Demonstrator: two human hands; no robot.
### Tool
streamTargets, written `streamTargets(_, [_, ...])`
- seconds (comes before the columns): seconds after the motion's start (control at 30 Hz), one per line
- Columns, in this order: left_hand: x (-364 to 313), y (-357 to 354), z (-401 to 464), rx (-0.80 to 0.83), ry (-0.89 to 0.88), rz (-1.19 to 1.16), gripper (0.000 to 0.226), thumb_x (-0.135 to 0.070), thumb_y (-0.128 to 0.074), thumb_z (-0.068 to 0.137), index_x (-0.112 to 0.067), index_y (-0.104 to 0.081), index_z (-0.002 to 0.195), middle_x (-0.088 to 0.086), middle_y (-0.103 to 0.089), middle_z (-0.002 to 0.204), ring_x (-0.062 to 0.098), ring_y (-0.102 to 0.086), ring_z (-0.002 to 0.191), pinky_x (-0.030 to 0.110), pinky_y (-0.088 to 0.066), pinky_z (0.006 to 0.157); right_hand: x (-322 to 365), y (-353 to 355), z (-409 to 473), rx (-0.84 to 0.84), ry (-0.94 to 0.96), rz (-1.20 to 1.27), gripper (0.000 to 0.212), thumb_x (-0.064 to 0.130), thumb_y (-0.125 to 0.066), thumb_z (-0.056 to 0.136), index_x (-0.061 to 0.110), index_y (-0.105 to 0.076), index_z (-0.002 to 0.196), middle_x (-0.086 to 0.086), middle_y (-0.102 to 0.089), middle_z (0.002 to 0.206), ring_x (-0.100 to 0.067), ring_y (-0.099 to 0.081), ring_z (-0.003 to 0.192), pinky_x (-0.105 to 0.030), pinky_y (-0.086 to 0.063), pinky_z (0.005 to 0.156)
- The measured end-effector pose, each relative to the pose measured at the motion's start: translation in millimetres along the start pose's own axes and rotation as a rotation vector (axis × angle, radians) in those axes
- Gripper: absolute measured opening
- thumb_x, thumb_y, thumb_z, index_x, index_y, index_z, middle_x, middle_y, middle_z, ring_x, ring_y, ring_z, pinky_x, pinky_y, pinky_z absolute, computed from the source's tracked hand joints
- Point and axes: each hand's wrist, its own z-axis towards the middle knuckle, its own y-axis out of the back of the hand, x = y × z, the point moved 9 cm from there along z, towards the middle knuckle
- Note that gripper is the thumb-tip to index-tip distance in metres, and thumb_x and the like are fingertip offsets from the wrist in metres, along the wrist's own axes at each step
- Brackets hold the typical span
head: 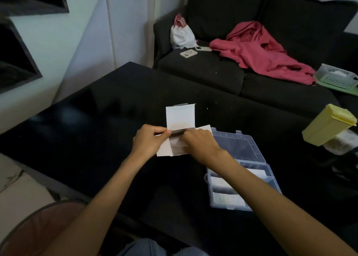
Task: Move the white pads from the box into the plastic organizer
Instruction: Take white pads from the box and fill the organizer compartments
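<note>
- Progress: we judge the task partly done; the clear plastic organizer [249, 157] lies open on the black table [96, 124], and white pads [228, 198] already show in its near compartments, while at least one compartment looks dark and unfilled
- Remaining: we cannot count what is left in the white cardboard box [180, 118]; its contents are mostly hidden by our hands
- Box: open, flap standing up at the far side, just left of the organizer lid and near touching it
- Left hand [150, 139]: fingers curled on the box's left edge, thumb pinching at the opening
- Right hand [199, 144]: fingers curled down into the opening, over a pale grey-white pad [177, 146]; we cannot tell whether it grips one
- Pads: thin, flat, pale, stacked in rows; likely light and flexible
</note>
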Motion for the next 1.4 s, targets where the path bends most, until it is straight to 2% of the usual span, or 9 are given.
streamTargets(0.3, [0.2,-3.2,1.3,0.019,-0.004,-0.011,0.022,-0.035,-0.063,0.087,-0.025,-0.073,0.105,-0.008,-0.071,0.106,0.013,-0.062,0.104,0.035,-0.048,0.090,-2.8,4.7,-8.8,-0.097,-0.090,0.104,0.025,0.018,-0.054,0.093,0.010,-0.059,0.117,-0.008,-0.057,0.120,-0.024,-0.058,0.103,-0.029,-0.045,0.086])
streamTargets(0.43, [-2.6,-3.3,-0.1,0.029,-0.007,-0.016,0.023,-0.033,-0.063,0.088,-0.022,-0.073,0.106,-0.006,-0.071,0.108,0.014,-0.061,0.106,0.039,-0.047,0.093,-0.4,3.3,-11.8,-0.106,-0.067,0.101,0.021,0.020,-0.050,0.094,0.011,-0.064,0.107,-0.009,-0.061,0.115,-0.024,-0.059,0.098,-0.024,-0.040,0.076])
streamTargets(0.53, [-3.1,-4.5,-0.7,0.049,-0.008,-0.015,0.025,-0.033,-0.064,0.088,-0.021,-0.072,0.107,-0.005,-0.070,0.110,0.014,-0.060,0.108,0.038,-0.047,0.094,-1.7,0.6,-9.6,-0.063,-0.047,0.114,0.021,0.016,-0.051,0.093,0.011,-0.067,0.106,-0.010,-0.063,0.112,-0.025,-0.060,0.098,-0.030,-0.046,0.085])
streamTargets(0.87, [-6.9,-8.4,-0.3,0.108,-0.013,-0.026,0.025,-0.031,-0.064,0.088,-0.019,-0.072,0.108,-0.003,-0.069,0.112,0.014,-0.060,0.109,0.043,-0.046,0.097,-10.8,-10.4,-0.9,0.109,-0.048,0.166,0.025,0.016,-0.050,0.093,0.012,-0.063,0.114,-0.012,-0.061,0.115,-0.028,-0.058,0.099,-0.035,-0.049,0.087])
streamTargets(1.0, [-2.0,-7.7,2.3,0.116,0.003,0.007,0.024,-0.031,-0.062,0.089,-0.019,-0.072,0.107,-0.003,-0.070,0.109,0.016,-0.061,0.105,0.043,-0.047,0.094,-6.3,3.7,-4.8,-0.009,0.016,0.068,0.022,0.017,-0.049,0.095,0.012,-0.063,0.112,-0.010,-0.064,0.108,-0.025,-0.062,0.093,-0.032,-0.049,0.083])
streamTargets(1.07, [0.1,-7.4,4.6,0.120,0.009,0.009,0.026,-0.032,-0.061,0.090,-0.018,-0.072,0.108,-0.002,-0.070,0.110,0.018,-0.061,0.106,0.044,-0.047,0.094,-0.3,14.3,-11.7,-0.129,0.089,-0.004,0.020,0.017,-0.052,0.093,0.014,-0.063,0.110,-0.008,-0.066,0.103,-0.024,-0.063,0.090,-0.026,-0.045,0.070])
streamTargets(1.13, [0.8,-8.5,7.0,0.124,0.025,0.017,0.028,-0.033,-0.058,0.092,-0.018,-0.070,0.112,-0.002,-0.068,0.113,0.021,-0.059,0.108,0.046,-0.047,0.094,1.7,24.5,-19.2,-0.228,0.135,-0.014,0.018,0.016,-0.057,0.090,0.014,-0.066,0.106,-0.007,-0.067,0.097,-0.022,-0.063,0.086,-0.019,-0.033,0.058])
streamTargets(1.27, [4.0,-10.6,14.1,0.114,0.069,0.058,0.029,-0.035,-0.054,0.094,-0.020,-0.069,0.113,0.000,-0.066,0.112,0.023,-0.058,0.105,0.040,-0.049,0.089,-18.1,30.4,-21.7,-0.329,0.043,0.120,0.023,0.023,-0.052,0.094,0.016,-0.068,0.109,-0.003,-0.068,0.100,-0.015,-0.052,0.090,-0.023,-0.031,0.063])
streamTargets(1.4, [9.4,-10.5,21.0,0.086,0.113,0.096,0.030,-0.037,-0.052,0.094,-0.021,-0.067,0.115,0.001,-0.067,0.110,0.023,-0.060,0.100,0.034,-0.049,0.082,-45.1,20.2,-14.5,-0.316,-0.103,0.349,0.030,0.026,-0.055,0.093,0.017,-0.064,0.119,-0.004,-0.065,0.105,-0.014,-0.046,0.099,-0.023,-0.033,0.073])
